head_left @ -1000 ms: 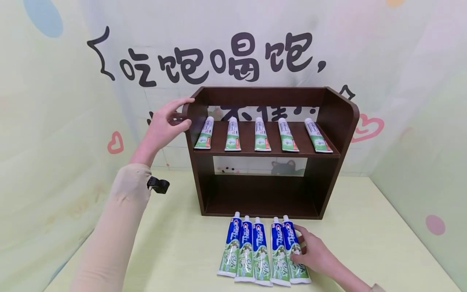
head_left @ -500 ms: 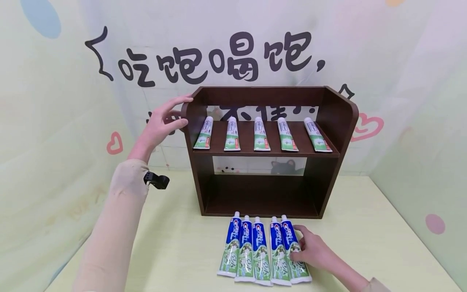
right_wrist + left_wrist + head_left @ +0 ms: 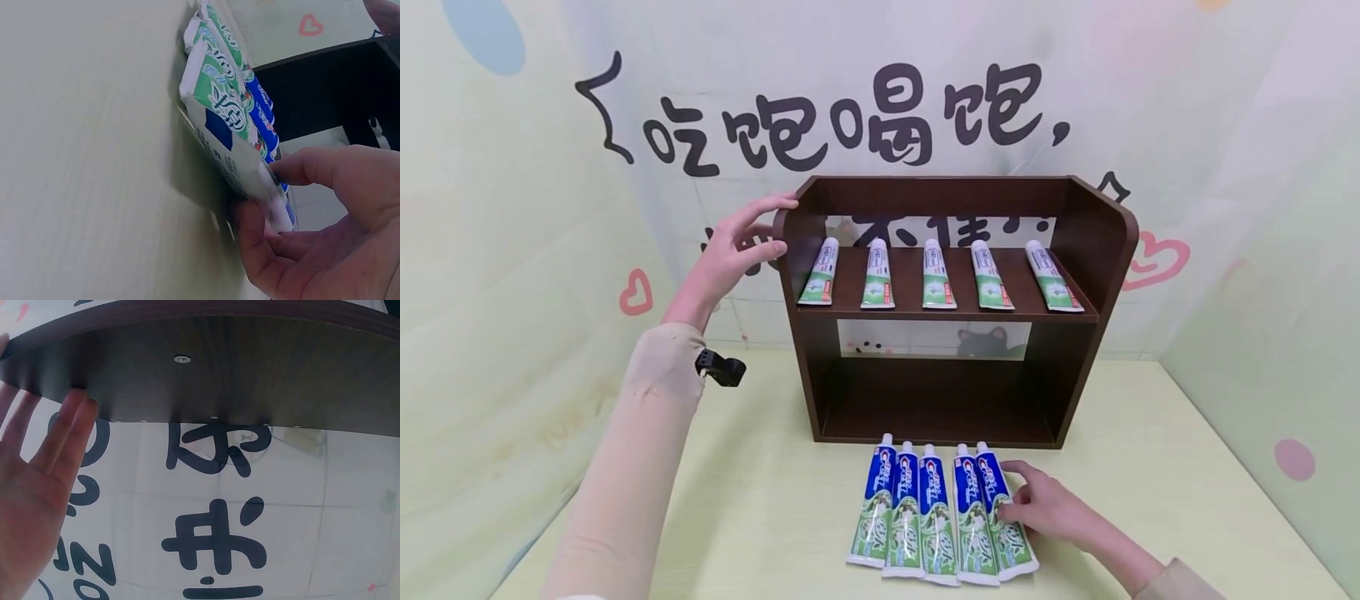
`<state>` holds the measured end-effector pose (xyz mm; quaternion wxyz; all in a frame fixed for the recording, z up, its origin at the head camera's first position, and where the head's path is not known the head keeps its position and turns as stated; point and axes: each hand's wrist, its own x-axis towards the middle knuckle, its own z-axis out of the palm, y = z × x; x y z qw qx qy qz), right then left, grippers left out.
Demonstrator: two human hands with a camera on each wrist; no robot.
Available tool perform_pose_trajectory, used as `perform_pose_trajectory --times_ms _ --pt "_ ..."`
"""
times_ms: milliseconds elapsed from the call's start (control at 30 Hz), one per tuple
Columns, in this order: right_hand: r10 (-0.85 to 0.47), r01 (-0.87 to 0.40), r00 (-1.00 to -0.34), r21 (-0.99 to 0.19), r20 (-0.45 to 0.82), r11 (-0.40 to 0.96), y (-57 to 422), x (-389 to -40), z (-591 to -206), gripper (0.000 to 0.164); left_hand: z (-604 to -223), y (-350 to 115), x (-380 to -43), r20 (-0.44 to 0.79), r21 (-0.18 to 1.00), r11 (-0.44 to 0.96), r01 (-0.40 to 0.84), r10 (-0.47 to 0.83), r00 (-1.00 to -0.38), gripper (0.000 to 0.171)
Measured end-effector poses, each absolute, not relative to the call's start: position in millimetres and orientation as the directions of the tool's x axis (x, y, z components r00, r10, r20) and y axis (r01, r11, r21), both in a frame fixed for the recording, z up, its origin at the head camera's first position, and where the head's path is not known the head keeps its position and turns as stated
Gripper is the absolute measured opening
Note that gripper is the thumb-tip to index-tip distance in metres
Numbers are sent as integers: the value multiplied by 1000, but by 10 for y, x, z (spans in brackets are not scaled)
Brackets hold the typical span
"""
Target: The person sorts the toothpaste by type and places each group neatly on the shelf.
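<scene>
In the head view, my left hand (image 3: 718, 267) touches the left side panel of a dark brown two-tier shelf (image 3: 932, 317). Its fingers lie fairly straight against the panel's outer face in the left wrist view. My right hand (image 3: 1048, 508) pinches the right edge of the rightmost blue-and-green toothpaste tube (image 3: 1006, 521), thumb on top and fingers at its underside in the right wrist view. That tube's right edge is tipped up from the table. Several matching toothpaste tubes (image 3: 874, 517) lie side by side to its left, caps toward the shelf.
On the upper tier, several white-and-green toothpaste tubes (image 3: 935, 275) lie spaced in a row, caps to the back. The shelf stands on a pale yellow table (image 3: 760, 500), before a printed cloth backdrop (image 3: 880, 42) with side walls.
The pinched tube has turned slightly, its cap end shifting left toward its neighbour, and its right edge has risen. My left hand has moved slightly left, still at the side panel.
</scene>
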<state>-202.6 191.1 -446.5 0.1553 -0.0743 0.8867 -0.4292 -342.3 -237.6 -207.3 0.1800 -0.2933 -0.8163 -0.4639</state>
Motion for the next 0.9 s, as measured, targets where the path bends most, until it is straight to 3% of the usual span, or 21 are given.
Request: perform_pose_trajectory --times_ms 367,900 --pt "-313 103 -906 -867 -284 488 2010 -2071 -4498 78 -2095 -2384 -3427 589 647 364 670 320 -742 49" --pt "-320 45 -926 -900 -200 433 1879 -2191 -4270 74 -2086 -2361 -3431 585 647 378 662 310 -749 50"
